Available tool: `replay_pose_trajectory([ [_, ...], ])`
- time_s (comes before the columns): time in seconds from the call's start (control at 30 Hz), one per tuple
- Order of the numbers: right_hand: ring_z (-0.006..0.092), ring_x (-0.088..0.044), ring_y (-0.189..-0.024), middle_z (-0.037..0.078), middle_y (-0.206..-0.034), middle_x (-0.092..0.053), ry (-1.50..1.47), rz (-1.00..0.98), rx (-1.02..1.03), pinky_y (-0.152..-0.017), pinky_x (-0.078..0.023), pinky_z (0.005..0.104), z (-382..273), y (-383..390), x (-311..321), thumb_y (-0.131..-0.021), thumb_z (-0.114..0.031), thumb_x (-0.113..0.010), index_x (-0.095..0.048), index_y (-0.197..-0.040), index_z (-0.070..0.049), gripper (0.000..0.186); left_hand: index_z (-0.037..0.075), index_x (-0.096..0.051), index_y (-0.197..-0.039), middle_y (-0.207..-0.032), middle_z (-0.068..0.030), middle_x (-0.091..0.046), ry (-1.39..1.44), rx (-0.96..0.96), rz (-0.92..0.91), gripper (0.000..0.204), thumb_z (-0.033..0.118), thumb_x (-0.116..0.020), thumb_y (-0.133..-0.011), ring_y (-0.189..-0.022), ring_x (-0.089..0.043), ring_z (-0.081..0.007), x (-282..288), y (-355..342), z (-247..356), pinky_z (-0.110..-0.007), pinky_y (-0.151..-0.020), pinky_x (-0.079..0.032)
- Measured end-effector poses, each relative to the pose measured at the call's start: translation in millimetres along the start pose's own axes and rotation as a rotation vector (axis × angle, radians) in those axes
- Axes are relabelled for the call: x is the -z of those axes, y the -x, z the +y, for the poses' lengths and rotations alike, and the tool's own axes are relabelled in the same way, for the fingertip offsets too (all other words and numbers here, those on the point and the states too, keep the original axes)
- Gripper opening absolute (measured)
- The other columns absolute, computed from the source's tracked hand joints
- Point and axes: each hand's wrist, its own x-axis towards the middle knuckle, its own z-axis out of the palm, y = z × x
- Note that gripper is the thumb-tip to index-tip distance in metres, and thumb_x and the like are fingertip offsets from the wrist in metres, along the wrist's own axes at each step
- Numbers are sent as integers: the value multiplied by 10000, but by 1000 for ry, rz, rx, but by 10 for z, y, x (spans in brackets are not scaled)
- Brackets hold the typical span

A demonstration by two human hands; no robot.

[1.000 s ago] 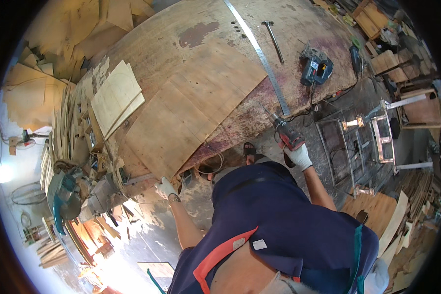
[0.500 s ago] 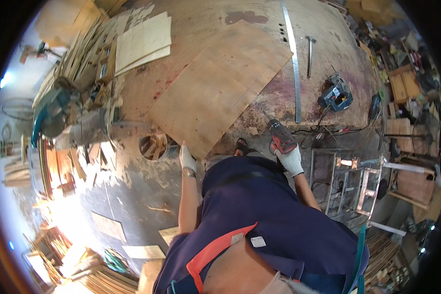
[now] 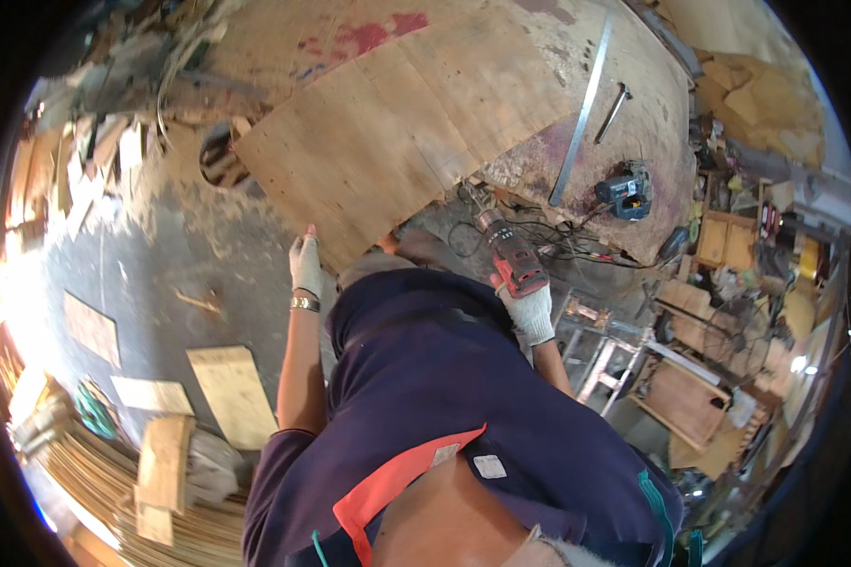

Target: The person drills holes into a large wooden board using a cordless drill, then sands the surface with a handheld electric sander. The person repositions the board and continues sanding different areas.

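A large brown plywood sheet (image 3: 378,142) lies on the worktable, its near corner jutting past the table edge toward my body. My left hand (image 3: 304,266), in a white glove, grips the sheet near that corner; the thumb shows and the other fingers are mostly hidden. In my gloved right hand (image 3: 528,314) is a red and black cordless drill (image 3: 515,263), held by its handle. The drill's front end points away from me, close to the sheet's right-hand edge; whether the bit touches the wood I cannot tell.
On the table to the right lie a long metal ruler (image 3: 581,113), a hammer (image 3: 615,113) and a blue-black jigsaw (image 3: 626,194). Cables (image 3: 558,236) hang by the table edge. A metal frame (image 3: 603,364) stands at right; wood boards (image 3: 227,395) lie on the floor at left.
The whole view has turned and shifted. My right hand has brought the drill leftward, up to the plywood's edge. My left hand stays at the sheet's near corner.
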Motion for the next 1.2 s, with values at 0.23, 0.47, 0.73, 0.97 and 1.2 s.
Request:
replay_pose_trajectory([
  [0.23, 151, -689, -848, 60, -1130, -736, -205, -223, -140, -706, -574, 347, 76, 164, 193, -900, -145, -787, -628, -1321, -47, 461, -23, -597, -1275, -1180, -101, -686, 181, 191, 19, 471, 375, -642, -1028, -1047, -683, -217, 176, 653, -32, -377, -875, -570],
  [0.47, 166, -680, -885, 59, -1118, -726, -148, -320, -184, -796, -542, 338, -193, -187, 439, -846, -83, -779, -650, -1275, -55, 450, 69, -663, -1183, -1033, -36, -697, 76, 113, 165, 380, 405, -664, -1006, -906, -665, -145, 235, 372, -5, -306, -787, -537],
  [0.73, 346, -668, -1054, 142, -1119, -717, -109, -401, -31, -899, -513, 447, 10, -732, 622, -806, -200, -718, -745, -1146, -95, 357, 25, -689, -1256, -1118, -19, -704, -16, 1, 328, 442, 368, -703, -979, -1002, -622, -121, -209, 62, 113, -284, -910, -487],
  [0.97, 367, -658, -1070, 164, -1149, -711, 191, -543, -35, -921, -508, 466, -93, -1180, 858, -821, -298, -729, -751, -1116, -99, 357, -11, -719, -1136, -1045, -1, -702, 68, -62, 449, 445, 375, -785, -924, -930, -591, -92, -439, 267, -304, -271, -853, -487],
  [1.2, 384, -647, -1115, 174, -1164, -708, 423, -607, 180, -920, -524, 471, 154, -1499, 987, -819, -327, -735, -708, -1186, -88, 438, 6, -714, -1205, -1075, -19, -705, -22, 30, 509, 475, 400, -758, -944, -969, -609, -111, -569, 561, -326, -284, -877, -493],
])
